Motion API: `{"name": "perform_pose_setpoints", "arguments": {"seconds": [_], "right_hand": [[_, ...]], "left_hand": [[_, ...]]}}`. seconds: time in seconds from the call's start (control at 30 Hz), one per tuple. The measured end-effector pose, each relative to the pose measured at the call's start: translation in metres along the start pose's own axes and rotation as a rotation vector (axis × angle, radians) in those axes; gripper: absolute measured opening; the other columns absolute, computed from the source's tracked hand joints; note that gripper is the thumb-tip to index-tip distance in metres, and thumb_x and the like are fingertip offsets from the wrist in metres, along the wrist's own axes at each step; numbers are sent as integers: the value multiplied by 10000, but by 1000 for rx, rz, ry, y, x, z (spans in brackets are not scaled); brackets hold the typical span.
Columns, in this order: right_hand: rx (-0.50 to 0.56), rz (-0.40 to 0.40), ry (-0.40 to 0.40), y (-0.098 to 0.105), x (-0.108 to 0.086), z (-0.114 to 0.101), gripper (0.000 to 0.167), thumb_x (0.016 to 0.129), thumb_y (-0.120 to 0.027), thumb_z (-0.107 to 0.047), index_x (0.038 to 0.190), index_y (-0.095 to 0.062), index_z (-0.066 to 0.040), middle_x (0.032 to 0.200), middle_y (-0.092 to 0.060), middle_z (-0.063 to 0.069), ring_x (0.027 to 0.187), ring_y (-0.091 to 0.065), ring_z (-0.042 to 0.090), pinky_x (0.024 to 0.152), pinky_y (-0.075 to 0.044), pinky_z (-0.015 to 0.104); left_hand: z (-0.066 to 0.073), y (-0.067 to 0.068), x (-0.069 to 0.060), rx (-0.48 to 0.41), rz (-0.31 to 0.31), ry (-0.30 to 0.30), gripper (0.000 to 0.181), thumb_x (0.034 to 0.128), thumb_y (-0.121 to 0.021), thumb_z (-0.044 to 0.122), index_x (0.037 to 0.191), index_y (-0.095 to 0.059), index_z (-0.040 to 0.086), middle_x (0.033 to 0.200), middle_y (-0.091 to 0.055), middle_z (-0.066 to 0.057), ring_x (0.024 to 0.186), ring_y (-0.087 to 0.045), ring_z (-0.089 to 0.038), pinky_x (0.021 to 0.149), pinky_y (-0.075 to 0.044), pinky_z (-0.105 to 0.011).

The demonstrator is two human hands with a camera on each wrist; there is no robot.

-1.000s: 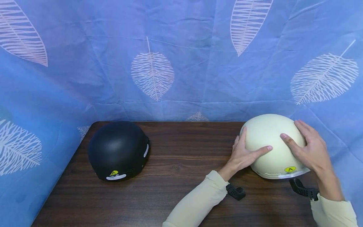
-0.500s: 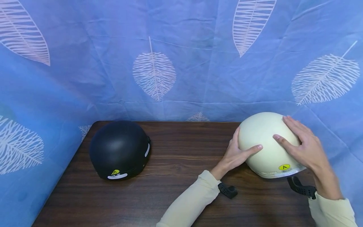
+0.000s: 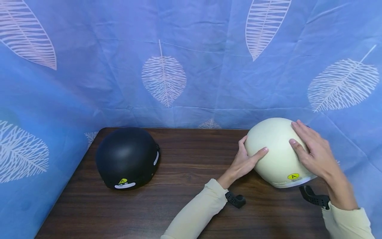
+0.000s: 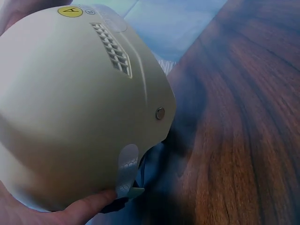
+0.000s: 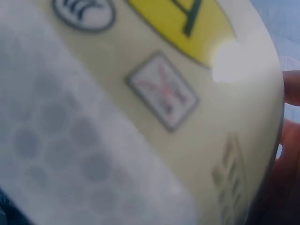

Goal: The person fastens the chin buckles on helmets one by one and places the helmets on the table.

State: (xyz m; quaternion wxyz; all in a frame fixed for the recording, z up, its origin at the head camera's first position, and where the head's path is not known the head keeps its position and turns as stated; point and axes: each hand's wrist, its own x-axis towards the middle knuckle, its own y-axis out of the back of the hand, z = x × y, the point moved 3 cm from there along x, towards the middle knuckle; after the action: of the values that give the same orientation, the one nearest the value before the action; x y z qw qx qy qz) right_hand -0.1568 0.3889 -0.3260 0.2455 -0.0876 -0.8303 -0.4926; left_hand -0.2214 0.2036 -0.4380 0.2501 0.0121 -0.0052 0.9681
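A cream half-shell helmet (image 3: 273,151), dome up, is between both hands at the right of the table in the head view. Its lower edge bears a yellow A sticker (image 3: 293,176) and a pale reflective strip. My left hand (image 3: 243,162) holds its left side, thumb on the shell. In the left wrist view, a fingertip touches the lower edge beside a side reflector (image 4: 126,168). My right hand (image 3: 316,154) holds its upper right side, thumb and fingers apart across the dome. Whether the helmet touches the table cannot be told.
A matte black helmet (image 3: 128,157) with a similar yellow sticker rests dome up at the table's left. The dark wood table (image 3: 191,186) extends between the helmets. Blue leaf-patterned cloth (image 3: 203,76) hangs behind and on both sides.
Both hands have shifted left with the cream helmet, which is slightly turned. The right hand's fingers sit further left on its dome. The black helmet stays put on the table.
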Motion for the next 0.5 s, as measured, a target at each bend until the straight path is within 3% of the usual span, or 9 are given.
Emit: {"name": "perform_pose_setpoints", "arguments": {"seconds": [0.3,0.5], "right_hand": [[51,34,-21,0,3,-6,596,921,-644,-173,1479,-464,-63,1609,-275,161,1381,-280,576,1121,-125,705],[30,44,-28,-4,6,-10,593,916,-654,-200,1462,-482,-49,1576,-335,180,1405,-276,525,1110,-113,702]], "left_hand": [[0,7,1,43,149,27,703,890,-547,663,1459,-264,362,1329,-515,-6,1118,-576,-120,923,-487,-339],[4,15,0,59,224,11,684,893,-545,655,1418,-368,255,1296,-529,-6,1080,-591,-134,879,-510,-345]]}}
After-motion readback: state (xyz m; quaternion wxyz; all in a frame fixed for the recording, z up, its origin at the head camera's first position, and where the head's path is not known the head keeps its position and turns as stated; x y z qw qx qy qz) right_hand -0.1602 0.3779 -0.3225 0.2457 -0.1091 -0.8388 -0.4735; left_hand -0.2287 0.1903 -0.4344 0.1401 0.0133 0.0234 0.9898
